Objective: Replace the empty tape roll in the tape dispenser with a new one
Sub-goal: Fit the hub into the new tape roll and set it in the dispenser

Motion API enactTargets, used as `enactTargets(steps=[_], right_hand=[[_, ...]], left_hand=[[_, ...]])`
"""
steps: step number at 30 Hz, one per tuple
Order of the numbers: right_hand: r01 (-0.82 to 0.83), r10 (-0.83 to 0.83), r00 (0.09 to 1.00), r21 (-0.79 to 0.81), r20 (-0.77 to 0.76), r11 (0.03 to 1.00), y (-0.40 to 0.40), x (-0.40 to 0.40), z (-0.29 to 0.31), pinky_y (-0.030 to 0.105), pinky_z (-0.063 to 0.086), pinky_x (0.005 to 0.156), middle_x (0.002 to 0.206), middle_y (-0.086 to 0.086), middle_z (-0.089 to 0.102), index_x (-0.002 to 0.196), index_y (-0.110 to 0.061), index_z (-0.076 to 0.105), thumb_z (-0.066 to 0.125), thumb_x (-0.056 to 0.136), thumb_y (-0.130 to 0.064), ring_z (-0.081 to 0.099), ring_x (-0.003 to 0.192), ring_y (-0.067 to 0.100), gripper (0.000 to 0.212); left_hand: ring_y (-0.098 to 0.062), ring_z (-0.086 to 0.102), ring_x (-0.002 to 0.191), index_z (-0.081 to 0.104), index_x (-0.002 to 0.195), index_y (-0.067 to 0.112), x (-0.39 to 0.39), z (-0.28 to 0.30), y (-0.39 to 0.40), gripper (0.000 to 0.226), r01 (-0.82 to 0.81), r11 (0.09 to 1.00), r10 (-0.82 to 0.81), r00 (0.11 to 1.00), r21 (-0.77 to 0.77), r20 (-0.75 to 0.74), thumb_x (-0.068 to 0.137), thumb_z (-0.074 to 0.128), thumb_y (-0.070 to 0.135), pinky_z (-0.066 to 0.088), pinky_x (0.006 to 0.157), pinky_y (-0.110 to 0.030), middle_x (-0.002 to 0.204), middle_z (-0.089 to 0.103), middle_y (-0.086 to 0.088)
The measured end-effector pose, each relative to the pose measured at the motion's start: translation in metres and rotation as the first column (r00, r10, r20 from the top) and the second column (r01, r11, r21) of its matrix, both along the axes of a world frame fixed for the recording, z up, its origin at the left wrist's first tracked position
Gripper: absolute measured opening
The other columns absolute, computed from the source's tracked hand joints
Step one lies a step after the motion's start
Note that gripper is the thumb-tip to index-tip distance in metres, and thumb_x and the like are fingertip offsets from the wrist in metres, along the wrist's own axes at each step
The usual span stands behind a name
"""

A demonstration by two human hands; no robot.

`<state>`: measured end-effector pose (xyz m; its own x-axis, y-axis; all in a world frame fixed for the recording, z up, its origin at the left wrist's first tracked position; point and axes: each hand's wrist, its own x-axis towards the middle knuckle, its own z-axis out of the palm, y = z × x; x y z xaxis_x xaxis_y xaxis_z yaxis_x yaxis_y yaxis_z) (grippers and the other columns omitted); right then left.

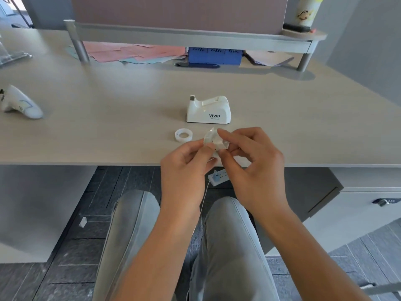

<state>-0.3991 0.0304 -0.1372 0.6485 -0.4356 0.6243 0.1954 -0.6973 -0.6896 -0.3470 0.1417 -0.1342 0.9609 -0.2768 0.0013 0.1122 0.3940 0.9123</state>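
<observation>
A white tape dispenser [208,110] marked VIVID stands on the desk, its cutter at the left end. In front of it, slightly left, a white ring-shaped tape core [183,134] lies flat on the desk. Above the desk's front edge, both hands hold a clear tape roll [213,139]. My left hand [186,164] pinches its lower left side. My right hand [253,157] grips its right side, with the index fingertip on the top. The fingers hide much of the roll.
A raised shelf [195,35] on metal legs runs along the back, with pink papers [130,52], a blue box [214,55] and a dark pen [197,65] beneath it. A white crumpled object [20,103] lies far left. A power strip [218,176] lies on the floor.
</observation>
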Motion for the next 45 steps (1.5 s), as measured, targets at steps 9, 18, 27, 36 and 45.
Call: enactTargets(steps=[9, 18, 27, 36, 45], right_hand=[[-0.020, 0.032, 0.999, -0.303, 0.034, 0.953, -0.019, 0.013, 0.006, 0.016, 0.054, 0.086, 0.110, 0.012, 0.065, 0.125, -0.008, 0.077, 0.071, 0.090, 0.011, 0.064, 0.094, 0.011, 0.040], [-0.164, 0.166, 0.985, -0.054, 0.039, 0.985, -0.027, 0.012, 0.007, 0.025, 0.059, 0.090, 0.110, 0.003, 0.069, 0.128, -0.011, 0.074, 0.074, 0.095, -0.005, 0.071, 0.098, 0.008, 0.033], [-0.153, 0.154, 0.988, -0.086, 0.008, 0.984, -0.031, 0.011, 0.012, 0.025, 0.061, 0.090, 0.110, 0.001, 0.073, 0.118, -0.009, 0.077, 0.073, 0.093, 0.004, 0.074, 0.096, 0.012, 0.029], [-0.210, 0.212, 0.977, -0.122, 0.006, 0.970, -0.040, 0.013, 0.011, 0.025, 0.059, 0.091, 0.110, 0.002, 0.076, 0.115, -0.006, 0.079, 0.076, 0.091, 0.004, 0.074, 0.095, 0.013, 0.027], [-0.202, 0.202, 0.979, 0.004, -0.012, 0.979, -0.039, 0.013, 0.016, 0.017, 0.052, 0.089, 0.111, 0.004, 0.069, 0.113, -0.017, 0.082, 0.080, 0.090, -0.008, 0.067, 0.101, 0.012, 0.025]], left_hand=[[-0.010, 0.073, 0.077, 0.082, 0.098, 0.009, 0.015, 0.008, -0.007, 0.015, -0.023, 0.997, 0.020, 0.999, 0.076, 0.046, 0.093, 0.069, 0.004, 0.064, 0.081, -0.032, 0.081, 0.079, 0.002], [-0.017, 0.075, 0.084, 0.081, 0.099, 0.003, 0.015, 0.008, -0.010, 0.014, -0.008, 1.000, 0.008, 1.000, 0.015, 0.006, 0.092, 0.069, 0.001, 0.064, 0.085, -0.034, 0.083, 0.080, 0.000], [-0.016, 0.076, 0.083, 0.082, 0.094, 0.006, 0.016, 0.008, -0.009, 0.012, -0.003, 1.000, 0.003, 1.000, 0.022, -0.008, 0.090, 0.071, 0.000, 0.063, 0.089, -0.036, 0.085, 0.081, -0.005], [-0.022, 0.077, 0.087, 0.081, 0.098, 0.001, 0.022, 0.008, -0.008, 0.013, 0.022, 0.998, -0.022, 1.000, 0.063, -0.015, 0.091, 0.070, 0.001, 0.063, 0.092, -0.041, 0.093, 0.081, -0.011], [-0.023, 0.075, 0.091, 0.083, 0.094, 0.005, 0.018, 0.015, -0.012, 0.014, 0.009, 1.000, -0.009, 1.000, 0.020, 0.001, 0.090, 0.070, 0.002, 0.063, 0.093, -0.041, 0.097, 0.082, -0.010]])
